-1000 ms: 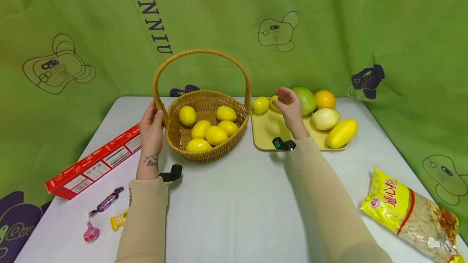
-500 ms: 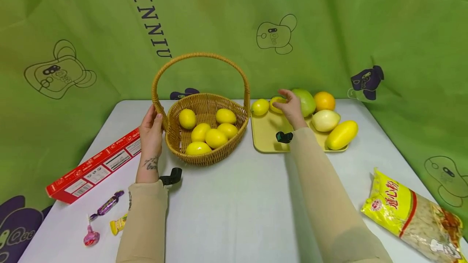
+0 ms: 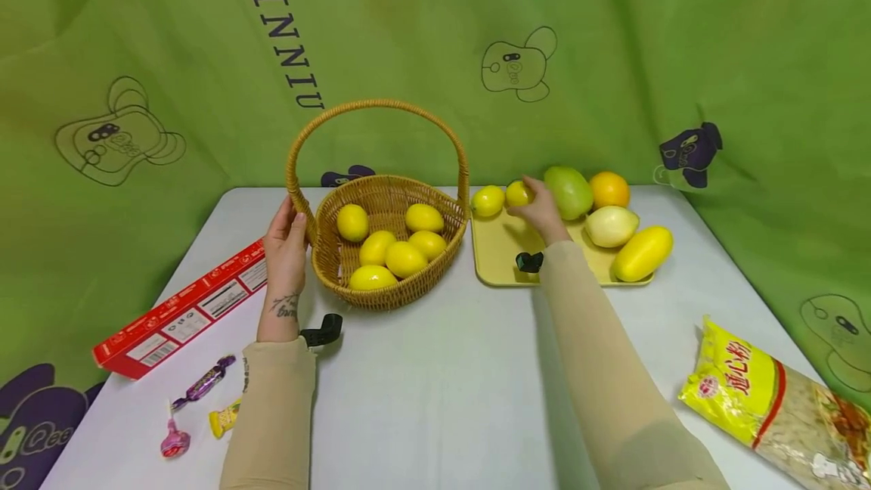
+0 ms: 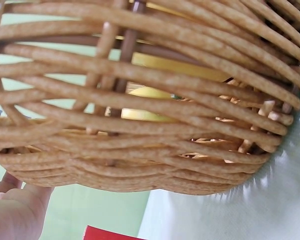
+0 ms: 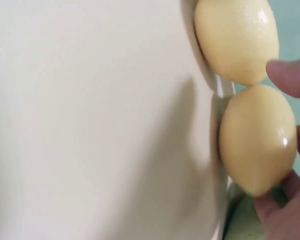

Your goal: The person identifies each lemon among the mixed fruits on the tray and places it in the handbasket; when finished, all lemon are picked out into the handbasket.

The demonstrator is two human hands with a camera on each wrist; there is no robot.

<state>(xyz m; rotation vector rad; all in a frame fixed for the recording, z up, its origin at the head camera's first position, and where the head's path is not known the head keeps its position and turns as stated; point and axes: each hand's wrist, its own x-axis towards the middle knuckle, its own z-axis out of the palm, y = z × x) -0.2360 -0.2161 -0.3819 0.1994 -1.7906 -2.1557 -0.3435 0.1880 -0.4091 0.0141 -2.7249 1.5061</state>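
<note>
In the head view my left hand (image 3: pixel 285 248) holds the side of a wicker basket (image 3: pixel 391 295) at the foot of its tall handle. Part of that hand (image 4: pixel 17 212) shows beneath the weave in the left wrist view. Several yellow lemons (image 3: pixel 405 258) lie inside the basket. Over a yellow tray (image 3: pixel 495 267) my right hand (image 3: pixel 542 212) is spread around a lemon (image 3: pixel 519 193). The right wrist view has this lemon (image 5: pixel 257 140) between thumb and fingers; the fingertips meet its lower end, while the thumb stands off it. Another lemon (image 3: pixel 488 202) lies beside it.
A green mango-like fruit (image 3: pixel 568 193), an orange (image 3: pixel 609 190), a pale yellow fruit (image 3: pixel 612 226) and a long yellow fruit (image 3: pixel 643 253) share the tray. Left are a red box (image 3: pixel 184 312), a purple candy (image 3: pixel 204 383) and a lollipop (image 3: pixel 175 441). A pasta bag (image 3: pixel 776 399) lies right.
My right hand has come down around the second lemon on the tray, with its fingers closer to it. My left hand has stayed at the basket. The head view has shifted slightly.
</note>
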